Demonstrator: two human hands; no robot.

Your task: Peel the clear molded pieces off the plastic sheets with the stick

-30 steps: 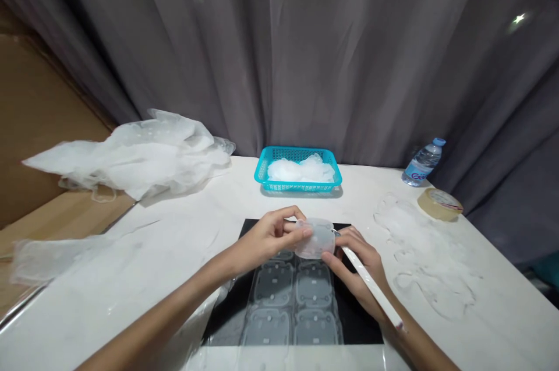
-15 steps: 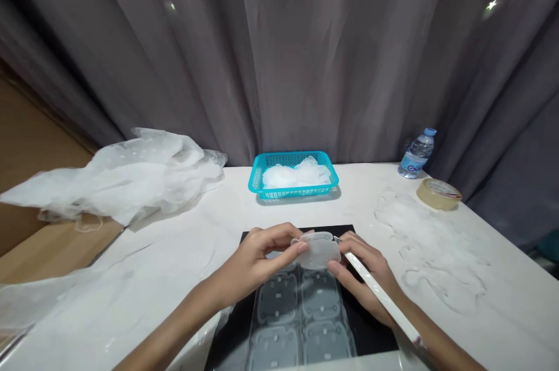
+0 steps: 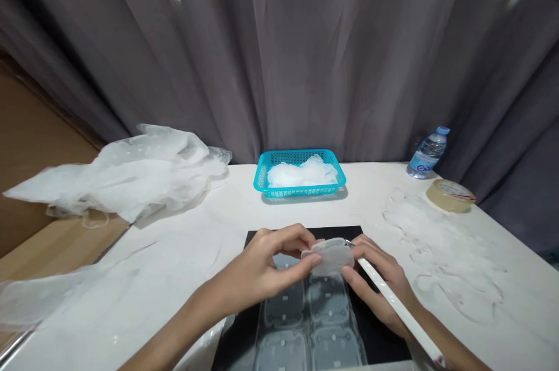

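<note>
Both my hands meet over a black mat near the table's front edge. My left hand pinches the left edge of a small translucent plastic piece with thumb and fingers. My right hand grips its right side and also holds a long white tool that runs back along my forearm. Under the hands lies a clear sheet of several similar pieces in rows on the mat.
A turquoise basket with white translucent pieces stands at the back centre. Crumpled clear plastic lies back left, peeled film scraps on the right. A tape roll and water bottle sit back right. Grey curtain behind.
The view shifted slightly; my hands with the plastic piece now sit a little lower and to the right in the picture. The grip on the piece and tool is unchanged.
</note>
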